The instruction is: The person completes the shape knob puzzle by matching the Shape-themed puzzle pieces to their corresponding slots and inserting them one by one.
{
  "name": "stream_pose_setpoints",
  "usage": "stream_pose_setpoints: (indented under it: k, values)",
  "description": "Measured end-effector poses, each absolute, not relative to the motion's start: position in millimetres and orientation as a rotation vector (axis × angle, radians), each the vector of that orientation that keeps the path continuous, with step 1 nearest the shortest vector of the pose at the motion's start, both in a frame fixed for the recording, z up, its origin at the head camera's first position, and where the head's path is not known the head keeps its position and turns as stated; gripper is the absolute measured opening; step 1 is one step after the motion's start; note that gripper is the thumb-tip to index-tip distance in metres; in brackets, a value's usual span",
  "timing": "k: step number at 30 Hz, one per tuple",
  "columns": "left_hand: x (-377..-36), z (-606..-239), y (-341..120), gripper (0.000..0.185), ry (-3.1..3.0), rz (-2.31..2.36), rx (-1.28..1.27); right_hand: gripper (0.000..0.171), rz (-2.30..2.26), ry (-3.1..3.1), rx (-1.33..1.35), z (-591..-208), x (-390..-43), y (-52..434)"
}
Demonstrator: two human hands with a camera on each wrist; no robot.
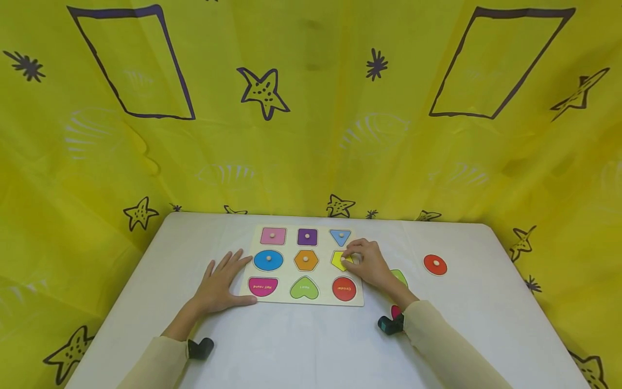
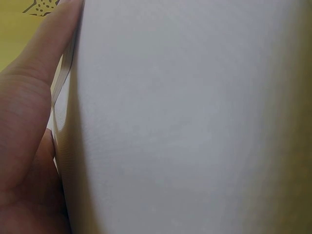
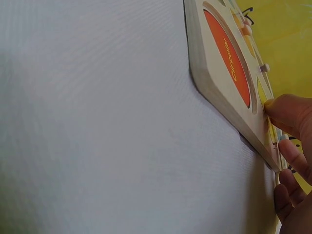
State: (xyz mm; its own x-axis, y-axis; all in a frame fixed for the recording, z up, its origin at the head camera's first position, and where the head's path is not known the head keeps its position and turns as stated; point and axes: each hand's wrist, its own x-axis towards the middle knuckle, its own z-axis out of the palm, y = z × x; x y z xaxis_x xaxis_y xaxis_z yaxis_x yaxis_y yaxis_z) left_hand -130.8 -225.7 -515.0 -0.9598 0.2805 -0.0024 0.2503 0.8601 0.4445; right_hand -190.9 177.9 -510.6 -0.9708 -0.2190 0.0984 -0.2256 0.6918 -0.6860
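A wooden shape puzzle board (image 1: 286,275) lies on the table. My right hand (image 1: 370,266) pinches the knob of the yellow pentagon piece (image 1: 336,261), which sits in its recess at the board's right side. The right wrist view shows the thumb (image 3: 287,109) at that piece. At the board's left edge rests my left hand (image 1: 216,286), fingers spread and thumb at the near corner. Knobbed pieces fill the two far rows, among them an orange hexagon (image 1: 306,265) and a blue oval (image 1: 261,263). The near row shows bare recesses printed Half round, Heart and Circular (image 1: 344,288).
A red circle piece (image 1: 430,263) lies on the white table (image 1: 311,351) right of the board. Under the right forearm, a green heart-like piece (image 1: 400,276) and a magenta piece (image 1: 396,311) are partly hidden. A yellow curtain (image 1: 311,135) surrounds the table's back and sides.
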Motion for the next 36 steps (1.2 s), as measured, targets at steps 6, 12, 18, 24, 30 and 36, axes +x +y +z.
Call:
stream_pose_setpoints:
  k: [6,12,18,24,30,36]
  values:
    - [-131.4,-515.9,-225.9,0.106,2.968,0.695,0.432,0.008,1.173,-2.862,0.398,-507.6,-188.8,178.0]
    - [-132.0,-517.1,-226.1,0.107,2.970,0.688,0.436,0.008,1.179,-2.860,0.397,-504.0,-187.4,177.3]
    - [-132.4,-516.5,-225.9,0.106,2.970,0.687,0.439,0.008,1.170,-2.880,0.368,-503.4,-187.4,177.1]
    - [-132.3,-515.1,-225.9,0.106,2.967,0.687,0.440,0.013,1.164,-2.927,0.419,-501.1,-189.8,181.7]
    - [-132.2,-515.9,-226.7,0.106,2.967,0.685,0.436,0.030,1.127,-2.963,0.570,-488.6,-191.4,193.4]
    - [-131.4,-516.3,-226.8,0.107,2.965,0.691,0.432,0.039,1.093,-2.946,0.668,-476.0,-187.8,205.5]
